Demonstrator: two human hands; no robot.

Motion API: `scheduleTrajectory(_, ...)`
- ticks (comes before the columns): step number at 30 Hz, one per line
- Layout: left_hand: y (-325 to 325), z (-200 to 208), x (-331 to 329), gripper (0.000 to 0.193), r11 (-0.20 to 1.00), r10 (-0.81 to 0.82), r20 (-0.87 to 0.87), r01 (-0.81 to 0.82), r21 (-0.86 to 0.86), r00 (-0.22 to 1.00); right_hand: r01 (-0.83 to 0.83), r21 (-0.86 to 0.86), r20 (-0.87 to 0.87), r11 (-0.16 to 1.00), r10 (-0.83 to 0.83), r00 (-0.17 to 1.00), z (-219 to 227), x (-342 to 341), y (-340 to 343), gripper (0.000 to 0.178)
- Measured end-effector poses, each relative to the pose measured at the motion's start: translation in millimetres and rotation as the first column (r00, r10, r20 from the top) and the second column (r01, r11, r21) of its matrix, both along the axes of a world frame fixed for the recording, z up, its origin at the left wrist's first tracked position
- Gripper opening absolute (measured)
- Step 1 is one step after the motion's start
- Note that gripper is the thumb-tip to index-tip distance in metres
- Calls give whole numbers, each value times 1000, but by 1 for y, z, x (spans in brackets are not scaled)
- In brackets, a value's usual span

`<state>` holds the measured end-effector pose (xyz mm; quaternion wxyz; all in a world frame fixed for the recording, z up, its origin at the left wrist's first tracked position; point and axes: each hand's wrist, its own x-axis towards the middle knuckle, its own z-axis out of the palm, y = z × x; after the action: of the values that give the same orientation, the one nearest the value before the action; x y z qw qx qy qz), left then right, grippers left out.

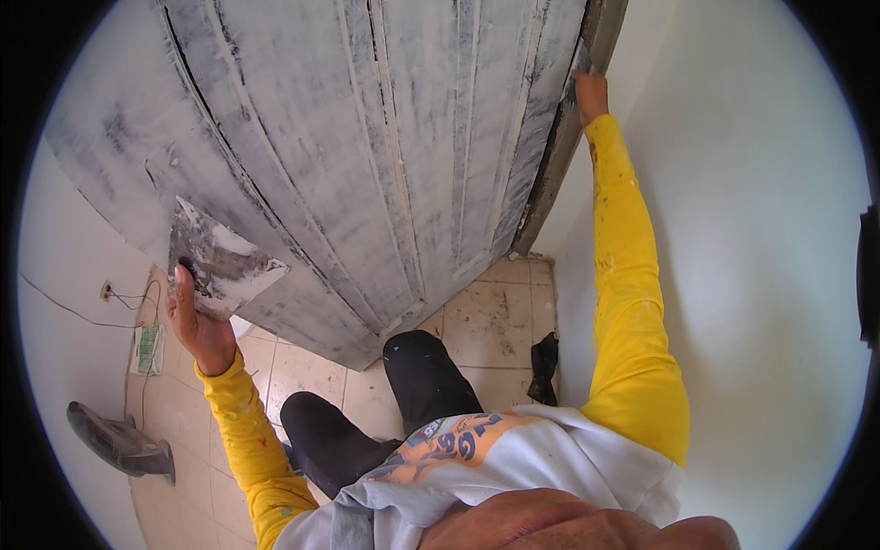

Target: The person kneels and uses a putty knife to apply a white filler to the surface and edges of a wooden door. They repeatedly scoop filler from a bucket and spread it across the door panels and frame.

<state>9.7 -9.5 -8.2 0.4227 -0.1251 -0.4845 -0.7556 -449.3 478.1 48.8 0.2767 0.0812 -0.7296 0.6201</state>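
Observation:
In my left hand [203, 332] is a flat metal plate [220, 261] smeared with white putty and dark stains. The thumb lies over its face, with the other fingers mostly hidden behind. My right hand [591, 96] reaches up to the far right edge of a tall panel door [321, 156]. Its fingers are closed on a small grey blade that looks like a putty knife [582, 62], pressed at the gap beside the frame. Patchy white filler covers the door's dark surface, and long grooves run down it.
A brown door frame [564, 137] stands beside the white wall [733, 229]. On the tiled floor [486, 321] lie stains and a black bag-like object [544, 368]. At the left are a dark fan-like object [119, 442], a green and white packet [147, 351] and a loose wire.

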Motion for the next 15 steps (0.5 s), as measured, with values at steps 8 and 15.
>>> scheduleTrajectory(8, -9, -6, 5, 33, 994, 103, 43, -102, -26, 994, 22, -9, -145, 1000, -23, 989, -47, 27, -21, 47)
scheduleTrajectory(15, -7, -1, 7, 32, 997, 75, 44, -76, 17, 996, -33, -56, -156, 998, 23, 988, 36, -10, -2, 45)
